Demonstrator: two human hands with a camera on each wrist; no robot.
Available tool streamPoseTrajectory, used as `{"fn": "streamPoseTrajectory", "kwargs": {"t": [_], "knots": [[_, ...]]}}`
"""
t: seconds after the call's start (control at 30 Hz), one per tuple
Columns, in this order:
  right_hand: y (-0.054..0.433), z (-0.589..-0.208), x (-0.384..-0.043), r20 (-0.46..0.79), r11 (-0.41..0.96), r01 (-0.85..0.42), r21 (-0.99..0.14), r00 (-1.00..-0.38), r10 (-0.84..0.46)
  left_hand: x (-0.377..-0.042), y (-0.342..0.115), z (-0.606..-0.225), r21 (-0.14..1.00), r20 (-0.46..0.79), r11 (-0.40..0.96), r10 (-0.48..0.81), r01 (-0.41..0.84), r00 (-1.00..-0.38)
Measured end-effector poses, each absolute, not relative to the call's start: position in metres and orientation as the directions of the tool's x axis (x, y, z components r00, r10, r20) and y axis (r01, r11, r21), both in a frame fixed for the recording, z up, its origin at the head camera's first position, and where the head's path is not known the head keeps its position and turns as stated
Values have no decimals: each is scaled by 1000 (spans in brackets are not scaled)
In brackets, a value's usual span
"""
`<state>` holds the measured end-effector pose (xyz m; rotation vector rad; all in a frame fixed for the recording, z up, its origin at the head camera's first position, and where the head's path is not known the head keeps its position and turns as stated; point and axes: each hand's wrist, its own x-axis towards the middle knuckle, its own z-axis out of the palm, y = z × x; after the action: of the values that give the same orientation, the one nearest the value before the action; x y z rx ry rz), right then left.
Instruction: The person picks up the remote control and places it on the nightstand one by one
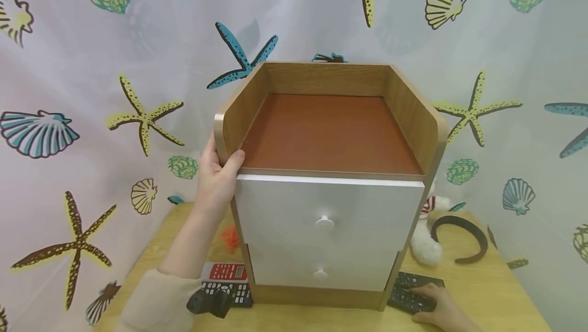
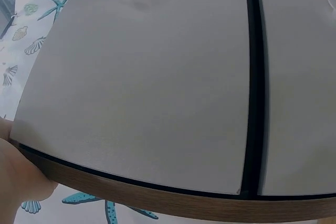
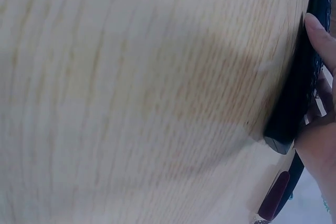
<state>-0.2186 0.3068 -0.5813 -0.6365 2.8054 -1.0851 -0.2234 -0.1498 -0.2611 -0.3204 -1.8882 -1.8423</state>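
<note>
One cabinet (image 1: 321, 133) stands on one table (image 1: 496, 296), and it has two drawers (image 1: 280, 214) with two knobs (image 1: 324, 222), one per drawer. Two hands show: one left hand (image 1: 216, 175) at the cabinet's upper left edge, one right hand (image 1: 436, 304) beside its lower right. Left of the cabinet are one calculator (image 1: 225, 271), one remote (image 1: 242, 296) and one orange item (image 1: 230, 237). Right of the cabinet are one stuffed toy (image 1: 424, 245), one headband (image 1: 478, 235) and one or two black remotes (image 1: 404, 300) (partly covered, so the count is unsure).

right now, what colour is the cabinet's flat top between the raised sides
The cabinet top is reddish brown, shown best in the head view.
</note>
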Motion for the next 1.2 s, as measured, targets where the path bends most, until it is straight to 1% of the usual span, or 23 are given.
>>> {"fn": "streamPoseTrajectory", "kwargs": {"t": [0.27, 0.47, 0.7, 0.9, 1.2], "knots": [[305, -583, -216, 91, 678, -349, -647, -918, -386, -222, -150, -261, 875, 483, 53, -150, 481, -862], [304, -583, -214, 95, 694, -324, -643, -933, -348, -224, -149, -261, 874, 485, 37, -133, 485, -864], [301, -587, -214, 67, 712, -288, -640, -945, -321, -223, -151, -262, 884, 467, 48, -148, 465, -872], [300, -588, -211, 90, 725, -313, -614, -940, -330, -222, -150, -262, 891, 454, 71, -133, 448, -881], [301, -584, -211, 83, 708, -324, -627, -932, -353, -223, -152, -264, 886, 463, 68, -135, 458, -876]]}}
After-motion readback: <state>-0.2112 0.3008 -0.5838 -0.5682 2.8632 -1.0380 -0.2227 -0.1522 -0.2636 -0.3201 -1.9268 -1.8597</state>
